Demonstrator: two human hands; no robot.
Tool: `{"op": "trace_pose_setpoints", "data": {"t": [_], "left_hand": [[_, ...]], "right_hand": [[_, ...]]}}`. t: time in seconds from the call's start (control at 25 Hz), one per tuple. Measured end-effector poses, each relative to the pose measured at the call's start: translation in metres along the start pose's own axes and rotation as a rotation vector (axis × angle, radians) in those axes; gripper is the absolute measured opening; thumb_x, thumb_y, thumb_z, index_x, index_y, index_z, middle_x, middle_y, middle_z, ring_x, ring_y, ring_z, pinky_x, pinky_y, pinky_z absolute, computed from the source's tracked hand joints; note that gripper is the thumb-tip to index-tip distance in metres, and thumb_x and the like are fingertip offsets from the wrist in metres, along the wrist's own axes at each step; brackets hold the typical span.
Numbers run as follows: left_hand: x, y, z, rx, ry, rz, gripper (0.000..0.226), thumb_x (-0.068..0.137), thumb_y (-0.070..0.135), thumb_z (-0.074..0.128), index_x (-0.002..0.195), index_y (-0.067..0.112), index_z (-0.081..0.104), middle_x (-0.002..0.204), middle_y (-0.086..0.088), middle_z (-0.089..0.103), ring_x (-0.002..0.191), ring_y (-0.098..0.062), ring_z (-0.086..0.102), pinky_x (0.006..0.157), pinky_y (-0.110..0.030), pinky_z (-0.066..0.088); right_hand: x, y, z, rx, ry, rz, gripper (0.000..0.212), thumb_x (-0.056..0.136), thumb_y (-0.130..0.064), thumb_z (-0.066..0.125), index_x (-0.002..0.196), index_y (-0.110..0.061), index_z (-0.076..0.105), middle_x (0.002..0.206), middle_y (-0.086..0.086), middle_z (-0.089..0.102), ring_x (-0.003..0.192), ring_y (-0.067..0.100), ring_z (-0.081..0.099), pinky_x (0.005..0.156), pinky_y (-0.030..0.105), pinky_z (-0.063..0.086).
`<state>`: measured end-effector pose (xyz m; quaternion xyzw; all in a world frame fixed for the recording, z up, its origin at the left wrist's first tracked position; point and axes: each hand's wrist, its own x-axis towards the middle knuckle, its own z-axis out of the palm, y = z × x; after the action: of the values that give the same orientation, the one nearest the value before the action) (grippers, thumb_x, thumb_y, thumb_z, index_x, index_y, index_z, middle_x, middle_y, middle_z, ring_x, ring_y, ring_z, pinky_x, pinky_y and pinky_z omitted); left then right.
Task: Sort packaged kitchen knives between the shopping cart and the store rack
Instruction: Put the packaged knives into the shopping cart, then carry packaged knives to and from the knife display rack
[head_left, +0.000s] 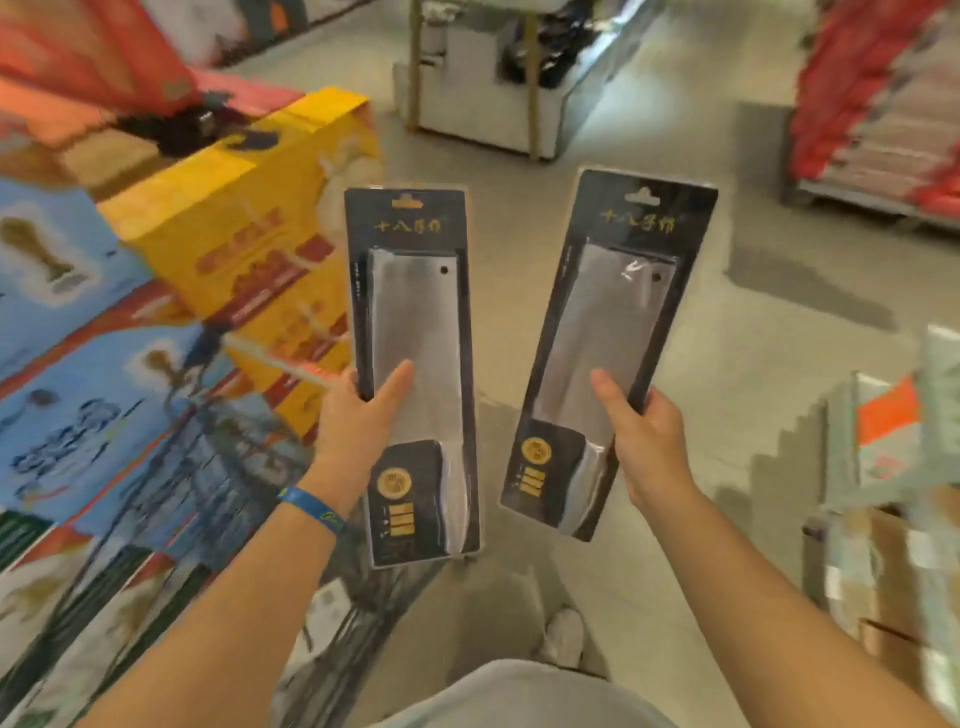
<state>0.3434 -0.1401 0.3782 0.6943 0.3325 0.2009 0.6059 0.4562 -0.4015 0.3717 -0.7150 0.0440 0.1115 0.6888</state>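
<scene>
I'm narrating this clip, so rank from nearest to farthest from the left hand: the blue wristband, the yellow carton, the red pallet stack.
1. Blue wristband: on the left hand's own wrist.
2. Yellow carton: just left, above.
3. Red pallet stack: far upper right, across the aisle.

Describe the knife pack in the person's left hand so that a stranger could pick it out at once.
Find the yellow box on the left; just right of it two black knife packs are held up. The left hand, blue wristband below it, holds the left pack, which stands upright while the right pack tilts.
</scene>
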Motion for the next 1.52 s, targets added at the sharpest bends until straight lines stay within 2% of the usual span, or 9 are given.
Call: {"op": "trace_pose_setpoints", "data": {"t": [0.08,0.28,0.56,0.72,1.0,1.08,1.24,1.4,1.52], "left_hand": [[0.013,0.025,0.069,0.012,-0.075,0.035,0.061,0.060,0.080,0.070,0.094,0.030,0.068,0.087,0.010,0.076,0.081,-0.013,0.073,0.071,-0.038,0.062],[0.029,0.073,0.229,0.054,-0.297,0.077,0.072,0.054,0.085,0.070,0.097,0.026,0.068,0.088,0.001,0.076,0.082,-0.021,0.074,0.076,-0.051,0.061],[0.025,0.118,0.410,0.061,-0.602,0.173,0.040,0.076,0.057,0.076,0.094,0.022,0.068,0.074,0.007,0.074,0.066,-0.009,0.071,0.057,-0.025,0.055],[0.016,0.141,0.508,0.044,-0.859,0.194,0.048,0.073,0.057,0.077,0.102,0.021,0.067,0.089,0.002,0.077,0.077,-0.016,0.075,0.063,-0.030,0.061],[0.019,0.217,0.687,-0.027,-1.247,0.324,0.043,0.066,0.068,0.078,0.095,0.036,0.073,0.089,0.004,0.078,0.079,-0.017,0.076,0.063,-0.030,0.061],[0.006,0.253,0.735,-0.060,-1.327,0.384,0.037,0.066,0.071,0.076,0.094,0.045,0.072,0.087,0.009,0.077,0.076,-0.012,0.075,0.061,-0.026,0.060],[-0.064,0.301,0.809,-0.166,-1.558,0.505,0.036,0.072,0.067,0.075,0.093,0.039,0.074,0.088,0.004,0.077,0.081,-0.015,0.075,0.072,-0.042,0.062],[-0.143,0.337,0.845,-0.258,-1.705,0.556,0.030,0.066,0.071,0.074,0.088,0.050,0.071,0.084,0.015,0.076,0.076,-0.007,0.073,0.064,-0.031,0.060],[-0.201,0.377,0.863,-0.337,-1.745,0.634,0.040,0.066,0.072,0.073,0.088,0.039,0.071,0.084,0.008,0.076,0.077,-0.012,0.073,0.070,-0.044,0.062]], "right_hand": [[0.032,-0.016,-0.052,0.006,0.077,-0.086,0.027,0.084,-0.050,0.079,0.104,-0.034,0.069,0.105,-0.014,0.078,0.098,0.010,0.075,0.086,0.036,0.061],[0.091,-0.040,-0.187,-0.039,0.368,-0.185,0.024,0.085,-0.058,0.074,0.096,-0.039,0.066,0.094,-0.028,0.074,0.088,0.000,0.071,0.064,0.012,0.055],[0.117,-0.040,-0.317,-0.002,0.718,-0.150,0.027,0.081,-0.072,0.064,0.097,-0.051,0.067,0.098,-0.036,0.071,0.105,-0.003,0.067,0.100,0.037,0.054],[0.122,-0.042,-0.373,0.027,0.930,-0.084,0.028,0.080,-0.072,0.066,0.091,-0.046,0.068,0.089,-0.031,0.073,0.089,-0.003,0.071,0.091,0.043,0.061],[0.130,-0.106,-0.464,-0.029,1.420,-0.122,0.059,0.078,-0.067,0.075,0.095,-0.011,0.072,0.093,0.012,0.076,0.082,0.022,0.073,0.073,0.043,0.063],[0.129,-0.133,-0.484,-0.028,1.548,-0.155,0.055,0.079,-0.066,0.076,0.095,-0.013,0.073,0.088,0.005,0.077,0.080,0.020,0.075,0.065,0.039,0.064],[0.110,-0.176,-0.511,-0.076,1.756,-0.257,0.038,0.086,-0.062,0.072,0.086,-0.024,0.073,0.072,-0.014,0.074,0.065,-0.001,0.069,0.052,0.017,0.051],[0.063,-0.204,-0.531,-0.176,1.921,-0.276,0.034,0.089,-0.065,0.066,0.080,-0.032,0.068,0.071,-0.018,0.071,0.065,-0.002,0.067,0.058,0.022,0.051],[0.032,-0.241,-0.562,-0.298,2.012,-0.383,0.031,0.094,-0.059,0.064,0.087,-0.028,0.061,0.073,-0.018,0.065,0.066,-0.003,0.061,0.062,0.022,0.050]]}}
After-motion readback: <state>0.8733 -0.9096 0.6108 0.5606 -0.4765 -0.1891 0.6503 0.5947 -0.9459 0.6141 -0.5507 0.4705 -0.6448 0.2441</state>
